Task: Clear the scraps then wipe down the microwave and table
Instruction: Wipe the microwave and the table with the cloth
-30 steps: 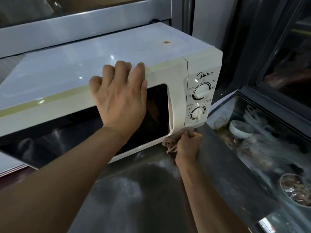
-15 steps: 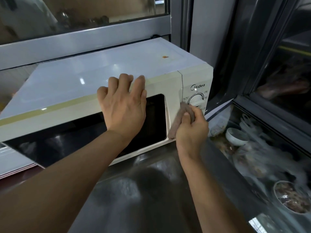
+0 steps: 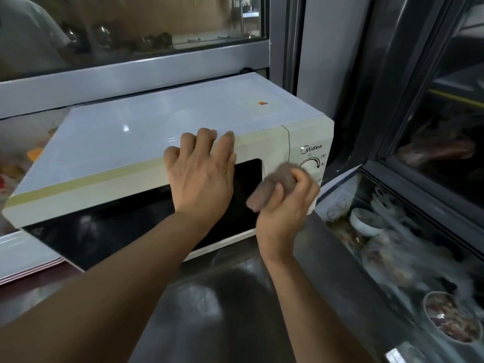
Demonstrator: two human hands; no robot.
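Observation:
A white microwave point(image 3: 146, 132) with a dark door window stands on the steel table point(image 3: 209, 310). My left hand point(image 3: 201, 176) lies flat against the top front edge of the door, fingers hooked over onto the top. My right hand point(image 3: 285, 208) grips a brownish cloth point(image 3: 275, 184) and presses it on the front where the door meets the control panel, just below the upper dial point(image 3: 310, 166). A small orange spot point(image 3: 262, 103) sits on the microwave's top near the back right.
A glass-topped chest at the right holds a white bowl point(image 3: 362, 224), a bowl of food point(image 3: 450, 318) and plastic bags. A window frame point(image 3: 131, 74) runs behind the microwave. Stacked white trays point(image 3: 23, 260) lie at the left under the microwave's corner.
My right hand has carried the cloth up from the microwave's bottom right corner to the control panel, then slightly left and down across the front. My left hand has stayed on the door's top edge.

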